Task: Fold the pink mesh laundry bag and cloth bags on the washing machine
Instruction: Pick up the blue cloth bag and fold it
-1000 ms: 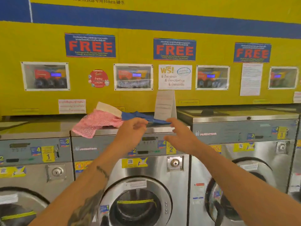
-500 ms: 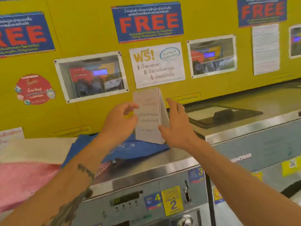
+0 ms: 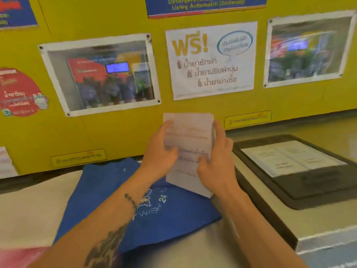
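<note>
A blue cloth bag with white print lies flat on the washing machine's steel top. A cream cloth bag lies to its left, partly under it. A strip of the pink mesh laundry bag shows at the bottom left corner. A standing white paper sign rests on the blue bag's far right corner. My left hand grips the sign's left edge and my right hand grips its right edge and lower front.
The yellow wall with posters and framed windows rises right behind the machines. The neighbouring machine on the right has a black detergent lid with white labels. A dark gap separates the two machine tops.
The camera has moved closer and lower toward the machine top. Both hands went from hovering beside the paper sign to closing on its two edges.
</note>
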`<state>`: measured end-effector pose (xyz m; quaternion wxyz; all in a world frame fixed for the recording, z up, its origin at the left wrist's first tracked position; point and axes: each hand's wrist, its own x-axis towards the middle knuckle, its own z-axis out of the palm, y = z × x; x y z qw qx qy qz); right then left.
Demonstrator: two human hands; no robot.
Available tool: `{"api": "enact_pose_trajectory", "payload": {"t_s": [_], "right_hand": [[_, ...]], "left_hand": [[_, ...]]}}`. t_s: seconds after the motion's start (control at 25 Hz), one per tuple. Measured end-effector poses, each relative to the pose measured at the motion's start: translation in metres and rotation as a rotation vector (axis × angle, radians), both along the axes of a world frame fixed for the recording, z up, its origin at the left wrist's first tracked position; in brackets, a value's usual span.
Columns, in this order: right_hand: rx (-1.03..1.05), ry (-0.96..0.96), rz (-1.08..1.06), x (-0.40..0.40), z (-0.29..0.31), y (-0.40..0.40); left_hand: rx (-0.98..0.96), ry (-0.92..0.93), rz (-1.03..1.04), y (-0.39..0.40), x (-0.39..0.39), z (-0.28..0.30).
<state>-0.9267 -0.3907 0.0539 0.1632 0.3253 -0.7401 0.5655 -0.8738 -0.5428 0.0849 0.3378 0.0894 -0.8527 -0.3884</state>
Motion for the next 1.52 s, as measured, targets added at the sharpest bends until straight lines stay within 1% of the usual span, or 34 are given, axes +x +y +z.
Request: {"api": "enact_pose_trajectory", "payload": {"t_s": [0.08, 0.2, 0.28, 0.4, 0.48, 0.52, 0.56, 0.6, 0.64, 0.68, 0.72, 0.76, 0.8, 0.84, 0.88, 0.92, 0.96, 1.0, 1.04, 1.12, 1.24, 1.28, 1.32, 1.44, 1.52], "right_hand": [[0.005, -0.015, -0.036, -0.011, 0.01, -0.006], [-0.042, 0.005, -0.157, -0.028, 0.018, -0.017], [-0.024, 0.001, -0.221, -0.036, 0.015, -0.024], [0.066, -0.028, -0.26, -0.042, 0.007, -0.03], [0.13, -0.049, -0.258, -0.045, 0.006, -0.032], [0.14, -0.083, -0.256, -0.043, 0.009, -0.033], [0.14, -0.109, -0.266, -0.04, 0.011, -0.032], [0.133, -0.095, -0.303, -0.034, 0.012, -0.03], [0.111, -0.032, -0.359, -0.025, 0.013, -0.028], [0.062, 0.072, -0.401, -0.014, 0.016, -0.026], [0.008, 0.17, -0.39, -0.002, 0.018, -0.027], [0.002, 0.205, -0.304, 0.009, 0.021, -0.03], [0.055, 0.171, -0.15, 0.019, 0.022, -0.037], [0.199, 0.098, 0.023, 0.027, 0.02, -0.046], [0.418, 0.029, 0.17, 0.032, 0.015, -0.058], [0.641, -0.016, 0.277, 0.036, 0.006, -0.07], [0.81, -0.054, 0.347, 0.038, -0.004, -0.082], [0.922, -0.083, 0.38, 0.04, -0.013, -0.092], [0.991, -0.099, 0.374, 0.041, -0.02, -0.1], [1.041, -0.064, 0.304, 0.04, -0.029, -0.11], [0.999, 0.021, 0.267, 0.039, -0.03, -0.112], [0.98, 0.023, 0.268, 0.04, -0.03, -0.109], [0.94, 0.015, 0.267, 0.04, -0.029, -0.104], [0.734, -0.05, 0.211, 0.037, -0.022, -0.087], [0.612, -0.081, 0.146, 0.029, -0.014, -0.074]], "left_hand": [[0.045, -0.001, -0.036, -0.008, -0.011, 0.01], [0.055, -0.025, -0.116, -0.021, -0.032, 0.026], [0.06, -0.098, -0.156, -0.029, -0.044, 0.029], [0.086, -0.221, -0.213, -0.033, -0.049, 0.022], [0.018, -0.309, -0.235, -0.037, -0.037, 0.02], [-0.067, -0.385, -0.228, -0.041, -0.029, 0.023], [-0.185, -0.509, -0.205, -0.049, -0.021, 0.026], [-0.313, -0.69, -0.17, -0.058, -0.011, 0.03], [-0.429, -0.894, -0.133, -0.069, -0.001, 0.033], [-0.5, -1.079, -0.094, -0.081, 0.01, 0.034], [-0.517, -1.212, -0.059, -0.094, 0.02, 0.035], [-0.521, -1.305, -0.035, -0.105, 0.029, 0.034], [-0.541, -1.371, -0.019, -0.114, 0.04, 0.031], [-0.584, -1.413, -0.004, -0.12, 0.05, 0.028], [-0.628, -1.428, 0.01, -0.123, 0.059, 0.024], [-0.657, -1.415, 0.017, -0.126, 0.066, 0.018], [-0.676, -1.381, 0.01, -0.128, 0.072, 0.011], [-0.687, -1.336, 0.011, -0.13, 0.077, 0.003], [-0.694, -1.281, 0.022, -0.132, 0.08, -0.003], [-0.674, -1.192, 0.036, -0.133, 0.085, -0.009], [-0.634, -1.128, -0.006, -0.124, 0.087, -0.002], [-0.639, -1.069, -0.022, -0.117, 0.085, 0.003], [-0.63, -0.981, -0.035, -0.111, 0.082, 0.008], [-0.485, -0.69, -0.064, -0.093, 0.069, 0.024], [-0.445, -0.57, -0.031, -0.084, 0.059, 0.028]]}}
